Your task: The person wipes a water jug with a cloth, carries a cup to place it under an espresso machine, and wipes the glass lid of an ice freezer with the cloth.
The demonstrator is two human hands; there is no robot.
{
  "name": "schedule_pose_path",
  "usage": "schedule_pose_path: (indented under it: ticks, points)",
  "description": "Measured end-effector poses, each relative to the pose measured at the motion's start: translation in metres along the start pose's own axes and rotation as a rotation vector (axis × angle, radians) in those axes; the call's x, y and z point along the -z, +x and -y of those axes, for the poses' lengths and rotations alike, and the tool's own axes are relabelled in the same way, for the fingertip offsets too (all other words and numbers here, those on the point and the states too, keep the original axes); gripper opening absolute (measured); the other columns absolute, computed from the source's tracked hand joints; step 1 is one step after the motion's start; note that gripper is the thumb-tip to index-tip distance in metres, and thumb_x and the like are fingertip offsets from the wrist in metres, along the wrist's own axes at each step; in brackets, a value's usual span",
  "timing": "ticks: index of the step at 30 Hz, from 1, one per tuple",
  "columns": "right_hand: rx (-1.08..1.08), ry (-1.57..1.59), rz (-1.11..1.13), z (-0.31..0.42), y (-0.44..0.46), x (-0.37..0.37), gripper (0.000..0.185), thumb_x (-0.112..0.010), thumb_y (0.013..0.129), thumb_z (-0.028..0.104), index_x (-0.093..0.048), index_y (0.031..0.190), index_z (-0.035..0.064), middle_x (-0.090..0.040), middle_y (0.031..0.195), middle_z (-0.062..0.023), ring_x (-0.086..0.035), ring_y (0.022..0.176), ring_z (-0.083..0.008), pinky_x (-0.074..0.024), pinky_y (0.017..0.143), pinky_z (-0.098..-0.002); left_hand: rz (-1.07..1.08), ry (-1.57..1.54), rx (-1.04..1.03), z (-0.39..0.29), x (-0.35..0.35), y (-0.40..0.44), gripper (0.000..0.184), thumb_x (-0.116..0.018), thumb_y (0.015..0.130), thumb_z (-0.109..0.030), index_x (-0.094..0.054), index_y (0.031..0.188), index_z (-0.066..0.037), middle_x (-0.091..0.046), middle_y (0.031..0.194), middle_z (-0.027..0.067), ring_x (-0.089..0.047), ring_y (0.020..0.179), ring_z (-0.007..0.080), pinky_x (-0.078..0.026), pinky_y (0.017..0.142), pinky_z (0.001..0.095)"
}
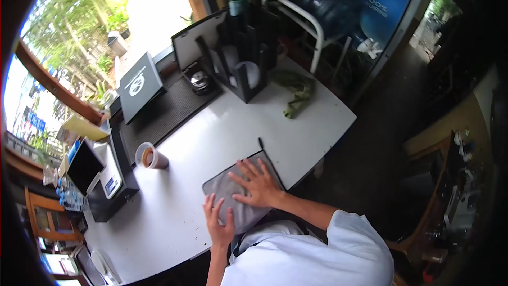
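The cloth (243, 215) lies at the near edge of the table (174, 209). The left hand (220, 228) contacts its left side, the right hand (260, 187) its top; fingers are spread, released.

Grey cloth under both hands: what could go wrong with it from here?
1. The grey cloth lies at the near edge of the white table, so a pull toward the body might slip it off.
2. The left hand and right hand rest on top of it with spread fingers; uneven pressure could bunch or skew it.
3. A cup stands on the same table; a wide leftward sweep might tip it.
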State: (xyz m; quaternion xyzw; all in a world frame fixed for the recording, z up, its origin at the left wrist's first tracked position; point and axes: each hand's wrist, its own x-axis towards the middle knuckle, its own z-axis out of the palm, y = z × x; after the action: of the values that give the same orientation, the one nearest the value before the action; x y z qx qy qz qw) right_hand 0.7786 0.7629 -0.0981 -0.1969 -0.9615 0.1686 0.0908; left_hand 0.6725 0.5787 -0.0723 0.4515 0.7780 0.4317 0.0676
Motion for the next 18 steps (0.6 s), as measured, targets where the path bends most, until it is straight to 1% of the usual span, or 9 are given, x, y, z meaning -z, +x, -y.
schedule_pose_path:
  ticks: [3,6,10,11,14,15,16,17,18]
  points:
    - [-0.135,-0.080,-0.106,0.013,0.027,-0.009,0.073,-0.047,0.094,0.061,-0.034,0.156,0.0235,-0.019,0.164,-0.0195,-0.018,0.152,-0.0347,-0.0099,0.120,-0.0621,0.122,0.013,-0.100,-0.012,0.002,0.001,0.037,-0.069,0.090,-0.011,-0.063,0.127,-0.007,-0.047,0.148,0.0187,-0.035,0.144,0.0395,-0.021,0.119,0.0561]
    - [-0.015,-0.271,-0.062,0.040,0.022,-0.045,0.079,-0.050,0.092,0.060,-0.030,0.158,0.0222,-0.013,0.165,-0.0205,-0.013,0.153,-0.0372,-0.0076,0.118,-0.0643,0.160,-0.018,-0.088,-0.005,-0.002,-0.010,0.048,-0.068,0.092,-0.020,-0.055,0.137,-0.009,-0.039,0.152,0.0210,-0.030,0.145,0.0429,-0.021,0.118,0.0580]
    - [0.081,-0.180,0.049,0.081,-0.006,-0.039,0.075,-0.053,0.092,0.051,-0.029,0.158,0.0217,-0.011,0.165,-0.0195,-0.013,0.153,-0.0366,-0.0095,0.119,-0.0643,0.136,-0.081,-0.026,0.020,-0.003,-0.016,0.064,-0.063,0.096,-0.033,-0.039,0.151,-0.012,-0.028,0.158,0.0246,-0.024,0.147,0.0460,-0.019,0.118,0.0590]
    - [0.092,-0.090,0.025,0.080,-0.007,-0.038,0.071,-0.055,0.092,0.047,-0.035,0.154,0.0203,-0.016,0.163,-0.0193,-0.016,0.152,-0.0367,-0.0128,0.119,-0.0627,0.159,-0.035,-0.041,0.022,-0.002,-0.020,0.069,-0.058,0.098,-0.041,-0.032,0.155,-0.014,-0.024,0.159,0.0262,-0.023,0.147,0.0461,-0.018,0.118,0.0586]
    - [0.093,0.175,0.000,0.070,-0.015,-0.029,0.057,-0.062,0.091,0.037,-0.051,0.143,0.0160,-0.034,0.156,-0.0181,-0.029,0.147,-0.0364,-0.0225,0.118,-0.0574,0.252,0.097,-0.050,0.027,0.010,-0.032,0.066,-0.050,0.101,-0.045,-0.030,0.156,-0.014,-0.019,0.161,0.0254,-0.019,0.149,0.0438,-0.014,0.120,0.0562]
    - [0.083,0.260,0.023,0.067,-0.018,-0.022,0.051,-0.064,0.091,0.033,-0.056,0.138,0.0144,-0.041,0.152,-0.0172,-0.034,0.145,-0.0360,-0.0255,0.118,-0.0553,0.230,0.077,-0.042,0.035,0.013,-0.038,0.068,-0.049,0.100,-0.050,-0.033,0.155,-0.015,-0.022,0.161,0.0248,-0.021,0.149,0.0418,-0.014,0.120,0.0557]
    - [0.080,0.343,0.045,0.074,-0.013,-0.009,0.045,-0.066,0.091,0.029,-0.061,0.133,0.0128,-0.049,0.147,-0.0163,-0.039,0.142,-0.0356,-0.0285,0.117,-0.0532,0.235,0.181,-0.068,0.041,0.021,-0.042,0.068,-0.050,0.099,-0.051,-0.035,0.155,-0.015,-0.023,0.160,0.0242,-0.021,0.149,0.0410,-0.015,0.120,0.0554]
    - [0.103,0.301,-0.121,0.087,-0.013,0.005,0.031,-0.067,0.091,0.020,-0.068,0.121,0.0097,-0.067,0.124,-0.0119,-0.059,0.124,-0.0332,-0.0435,0.107,-0.0457,0.237,0.286,-0.089,0.046,0.032,-0.047,0.068,-0.050,0.098,-0.053,-0.036,0.154,-0.016,-0.024,0.160,0.0236,-0.022,0.149,0.0401,-0.015,0.120,0.0552]
    - [0.035,0.384,-0.084,0.096,-0.011,0.015,0.029,-0.068,0.091,0.020,-0.069,0.118,0.0094,-0.069,0.119,-0.0116,-0.062,0.117,-0.0314,-0.0467,0.102,-0.0431,0.237,0.393,-0.109,0.052,0.043,-0.052,0.068,-0.051,0.098,-0.054,-0.038,0.154,-0.017,-0.025,0.160,0.0229,-0.023,0.149,0.0392,-0.015,0.120,0.0549]
